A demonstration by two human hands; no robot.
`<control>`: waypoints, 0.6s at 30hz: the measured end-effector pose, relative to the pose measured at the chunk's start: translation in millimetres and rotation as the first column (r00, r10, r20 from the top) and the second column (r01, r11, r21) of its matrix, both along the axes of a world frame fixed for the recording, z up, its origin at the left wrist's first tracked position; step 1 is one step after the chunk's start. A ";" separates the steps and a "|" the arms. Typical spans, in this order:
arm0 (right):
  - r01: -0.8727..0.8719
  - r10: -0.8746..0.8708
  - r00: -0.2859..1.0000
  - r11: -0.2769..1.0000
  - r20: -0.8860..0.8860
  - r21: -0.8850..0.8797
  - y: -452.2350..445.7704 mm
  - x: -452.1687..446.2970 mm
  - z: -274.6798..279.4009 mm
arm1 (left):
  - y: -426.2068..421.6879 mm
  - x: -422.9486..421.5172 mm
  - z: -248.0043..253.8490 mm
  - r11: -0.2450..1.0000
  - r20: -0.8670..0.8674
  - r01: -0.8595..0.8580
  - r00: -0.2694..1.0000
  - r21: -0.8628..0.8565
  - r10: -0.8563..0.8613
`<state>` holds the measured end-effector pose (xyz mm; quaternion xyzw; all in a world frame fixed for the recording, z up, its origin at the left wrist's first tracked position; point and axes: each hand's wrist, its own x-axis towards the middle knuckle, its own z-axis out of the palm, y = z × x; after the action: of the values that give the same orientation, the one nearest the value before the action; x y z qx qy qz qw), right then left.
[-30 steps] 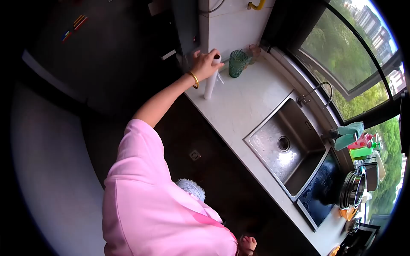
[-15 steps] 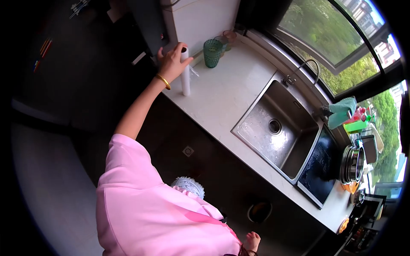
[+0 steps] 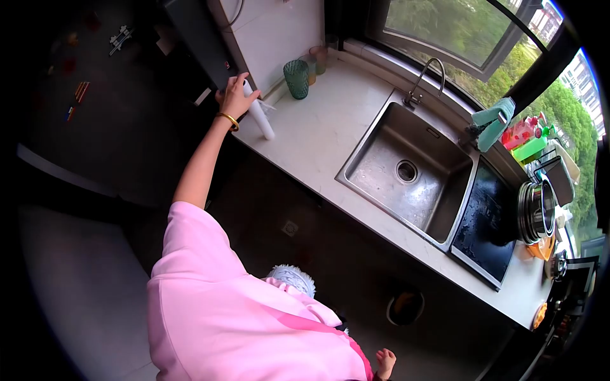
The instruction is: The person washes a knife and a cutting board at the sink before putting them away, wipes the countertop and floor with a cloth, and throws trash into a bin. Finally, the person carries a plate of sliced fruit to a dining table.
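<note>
My left hand point(image 3: 236, 98), with a gold bangle at the wrist, is closed round the upper end of a white roll of cling film point(image 3: 260, 119). The roll leans, its lower end at the countertop point(image 3: 305, 136) near the front edge. A loose bit of clear film sticks out from its side. Beyond it stands a green textured glass point(image 3: 297, 80), apart from my hand. Down at the bottom, my right hand point(image 3: 385, 363) hangs beside my body with fingers loosely curled and nothing visible in it.
A steel sink point(image 3: 375, 159) with a curved tap point(image 3: 438, 66) lies to the right. Past it are a black drainboard point(image 3: 486, 222), stacked steel bowls point(image 3: 537, 213), teal gloves point(image 3: 494, 124) and bottles point(image 3: 530, 147). An open window point(image 3: 445, 38) is behind.
The roll has gone from nearly upright to leaning, its top tipped left in my left hand. My view has shifted slightly. My right hand stays low by my side.
</note>
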<state>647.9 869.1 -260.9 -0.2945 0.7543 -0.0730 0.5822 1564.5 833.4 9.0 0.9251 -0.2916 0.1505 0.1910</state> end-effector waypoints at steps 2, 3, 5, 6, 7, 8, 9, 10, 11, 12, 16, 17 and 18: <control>-0.002 0.002 1.000 1.000 0.010 0.007 9.4 -3.6 3.0 | -0.6 11.8 -6.7 1.000 -0.032 -0.027 0.999 -0.006 0.027; 0.023 -0.023 0.999 1.000 0.046 0.003 14.8 -0.1 8.7 | -1.5 16.8 -8.7 1.000 -0.028 -0.025 0.999 -0.004 0.024; 0.048 -0.048 0.996 0.999 0.081 0.004 21.1 3.1 13.9 | -2.2 26.6 -12.6 1.000 -0.081 -0.024 0.996 -0.019 0.023; 0.053 -0.053 0.995 0.999 0.084 0.003 22.7 3.3 14.7 | -2.1 31.5 -14.1 1.000 -0.081 -0.024 0.996 -0.016 0.023; 0.057 -0.057 0.995 0.998 0.085 0.002 23.9 3.9 16.6 | -1.7 36.7 -15.6 0.999 -0.084 0.029 0.996 -0.020 -0.031; 0.057 -0.057 0.995 0.998 0.084 0.005 24.8 8.0 21.9 | -1.2 39.0 -13.9 0.996 -0.086 0.082 0.993 -0.025 -0.084; 0.050 -0.051 0.996 0.999 0.067 0.006 24.9 14.3 27.4 | -1.4 41.1 -14.0 0.996 -0.087 0.082 0.993 -0.022 -0.084; 0.045 -0.045 0.998 0.999 0.049 0.008 26.2 17.6 30.5 | -2.0 43.0 -14.6 0.995 -0.106 0.088 0.990 -0.036 -0.092; 0.045 -0.046 0.998 0.999 0.049 0.009 28.3 15.4 26.5 | -3.5 41.0 -11.9 0.994 -0.124 0.095 0.987 -0.051 -0.101; 0.043 -0.043 0.999 0.999 0.010 0.006 30.0 11.4 17.3 | -3.6 38.6 -9.2 0.994 -0.124 0.097 0.987 -0.050 -0.103; 0.114 -0.114 0.993 0.993 0.042 0.004 32.7 6.1 -13.9 | -5.5 45.0 -14.1 0.988 0.002 0.137 0.991 -0.064 -0.137; 0.109 -0.108 0.994 0.994 0.014 -0.006 29.2 20.8 -0.8 | -7.2 28.3 1.2 0.972 0.021 0.196 0.981 -0.130 -0.195; 0.054 -0.053 0.998 0.997 0.030 -0.047 29.4 19.0 -4.4 | -5.2 47.4 -12.9 0.951 0.273 0.295 0.926 -0.094 -0.260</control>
<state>666.8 898.5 -265.3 -0.2870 0.7514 -0.1110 0.5836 1612.0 828.2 -4.0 0.8322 -0.4313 0.2596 0.2323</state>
